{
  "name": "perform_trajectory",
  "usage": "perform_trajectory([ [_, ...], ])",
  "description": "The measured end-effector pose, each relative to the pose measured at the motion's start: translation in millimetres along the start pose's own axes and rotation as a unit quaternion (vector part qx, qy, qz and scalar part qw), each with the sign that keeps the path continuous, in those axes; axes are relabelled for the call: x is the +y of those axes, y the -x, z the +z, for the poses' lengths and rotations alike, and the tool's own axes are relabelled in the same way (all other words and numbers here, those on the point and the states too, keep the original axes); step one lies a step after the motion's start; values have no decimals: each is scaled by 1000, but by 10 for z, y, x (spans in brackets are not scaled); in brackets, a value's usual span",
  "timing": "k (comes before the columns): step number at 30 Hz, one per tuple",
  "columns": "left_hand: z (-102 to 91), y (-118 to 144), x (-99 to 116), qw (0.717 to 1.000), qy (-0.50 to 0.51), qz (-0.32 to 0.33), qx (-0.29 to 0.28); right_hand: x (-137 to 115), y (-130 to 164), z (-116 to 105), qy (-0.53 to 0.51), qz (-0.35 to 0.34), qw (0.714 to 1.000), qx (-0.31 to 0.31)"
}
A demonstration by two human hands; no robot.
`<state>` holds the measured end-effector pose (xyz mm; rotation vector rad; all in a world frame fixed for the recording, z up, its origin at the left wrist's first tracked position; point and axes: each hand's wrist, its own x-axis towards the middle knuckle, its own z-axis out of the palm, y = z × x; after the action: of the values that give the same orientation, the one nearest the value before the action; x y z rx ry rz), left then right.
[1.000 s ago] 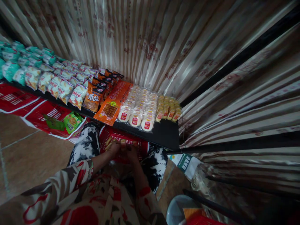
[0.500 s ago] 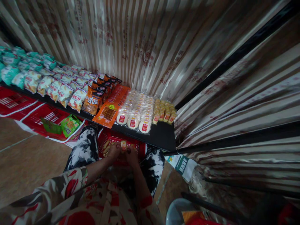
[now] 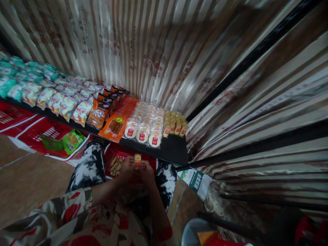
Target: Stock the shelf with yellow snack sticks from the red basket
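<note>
Above the red basket (image 3: pixel 109 149) between my knees, both hands hold a small yellow snack packet (image 3: pixel 137 160) with a red label, upright. My left hand (image 3: pixel 127 167) pinches its left side, and my right hand (image 3: pixel 147 171) has its fingers closed at the lower right side. Several similar yellow packets (image 3: pixel 116 166) lie in the basket beside my left hand. On the black shelf (image 3: pixel 171 148) just beyond, matching yellow packets (image 3: pixel 178 125) stand in rows at the right end. Clear-wrapped round white crackers (image 3: pixel 142 134) stand in rows next to them.
Farther left on the shelf are an orange bag (image 3: pixel 116 123), orange-brown packets (image 3: pixel 96 114), white snack bags (image 3: pixel 61 104) and teal bags (image 3: pixel 9 85). Another red basket (image 3: pixel 30 128) below holds a green packet (image 3: pixel 73 141). A striped curtain (image 3: pixel 143 44) hangs behind; a bucket (image 3: pixel 191 230) stands lower right.
The yellow packet now stands more upright, its label facing me more fully. My right hand has shifted slightly right and shows more clearly. The whole view has shifted a little.
</note>
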<state>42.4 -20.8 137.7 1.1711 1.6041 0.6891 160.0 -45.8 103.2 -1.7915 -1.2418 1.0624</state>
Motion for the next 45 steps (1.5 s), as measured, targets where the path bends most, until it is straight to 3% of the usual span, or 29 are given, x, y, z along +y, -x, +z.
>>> perform_trajectory([
  [6, 82, 91, 187, 998, 29, 56, -18, -139, 86, -231, -62, -7, 998, 26],
  [12, 294, 55, 264, 991, 54, 119, -34, -198, 74, -462, -85, -20, 995, 47],
  [17, 480, -9, 384, 987, 23, 160, -4, -207, 31, -620, -88, -35, 992, 88],
  [25, 770, -49, 694, 980, -15, 195, -16, -124, -107, -937, -83, -42, 982, 165],
  [37, 1142, -85, 1172, 984, -54, 160, -58, 38, -436, -1287, -114, -49, 964, 233],
  [45, 1384, -283, 1268, 985, -43, 157, -58, 33, -664, -1408, -107, -43, 958, 264],
])
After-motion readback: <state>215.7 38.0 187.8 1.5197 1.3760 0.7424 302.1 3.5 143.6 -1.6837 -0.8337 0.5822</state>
